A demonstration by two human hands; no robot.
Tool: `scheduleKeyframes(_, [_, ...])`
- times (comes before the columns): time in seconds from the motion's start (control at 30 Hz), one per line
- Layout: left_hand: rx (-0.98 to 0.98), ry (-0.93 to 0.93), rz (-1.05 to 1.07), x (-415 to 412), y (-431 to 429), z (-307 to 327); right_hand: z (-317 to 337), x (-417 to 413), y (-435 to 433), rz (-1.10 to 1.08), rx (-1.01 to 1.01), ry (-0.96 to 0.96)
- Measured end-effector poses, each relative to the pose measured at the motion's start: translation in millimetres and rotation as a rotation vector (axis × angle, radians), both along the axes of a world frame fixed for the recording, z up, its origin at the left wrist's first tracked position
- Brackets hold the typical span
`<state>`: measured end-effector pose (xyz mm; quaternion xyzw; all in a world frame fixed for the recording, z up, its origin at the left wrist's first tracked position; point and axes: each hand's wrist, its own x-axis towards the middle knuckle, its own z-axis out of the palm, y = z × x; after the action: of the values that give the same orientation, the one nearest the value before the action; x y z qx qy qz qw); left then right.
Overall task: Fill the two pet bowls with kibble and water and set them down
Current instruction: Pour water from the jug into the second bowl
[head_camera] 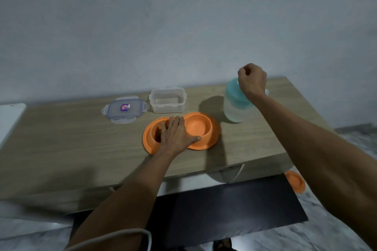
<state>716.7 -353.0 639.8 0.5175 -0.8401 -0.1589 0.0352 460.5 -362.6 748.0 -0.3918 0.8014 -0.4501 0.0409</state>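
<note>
Double orange pet bowl (201,128) sits centre frame on the wooden table (61,132); our left hand (175,135) lies flat and open across the ridge between its two wells, pinning it, gripping nothing; left well shows dark contents, likely kibble, mostly hidden by the hand; right well looks dry. Our right hand (252,80), right of centre, is fisted above the teal lid of the translucent jug (234,106); whether it grips a handle we cannot tell; jug holds pale liquid, presumably water. Clear tub (167,101) behind the bowl appears empty; its lid (124,109) lies left of it. We judge the bowl light, rigid, smooth; lift by its flared rim, level, once filled.
</note>
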Motion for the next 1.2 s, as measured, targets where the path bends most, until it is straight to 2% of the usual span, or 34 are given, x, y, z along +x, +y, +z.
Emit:
scheduleKeyframes(0.2, [0.048, -0.080, 0.053, -25.6, -7.3, -9.2, -19.6, -59.3, 2.9, -0.120, 0.070, -0.109])
scheduleKeyframes(0.47, [0.129, -0.046, 0.131, -33.7, -12.4, -13.4, -58.0, -94.0, -4.0, -0.172, 0.013, -0.643])
scheduleKeyframes(0.6, [0.161, -0.040, 0.155, -35.4, -11.5, -12.6, -70.4, -97.1, -5.8, -0.221, 0.000, -0.800])
scheduleKeyframes(0.9, [0.161, -0.002, 0.190, -38.3, -6.3, -10.5, -72.3, -94.7, 2.1, -0.212, 0.064, -0.792])
scheduleKeyframes(1.2, [0.170, 0.013, 0.211, -38.0, -2.9, -8.9, -45.6, -68.8, -5.5, -0.165, 0.069, -0.625])
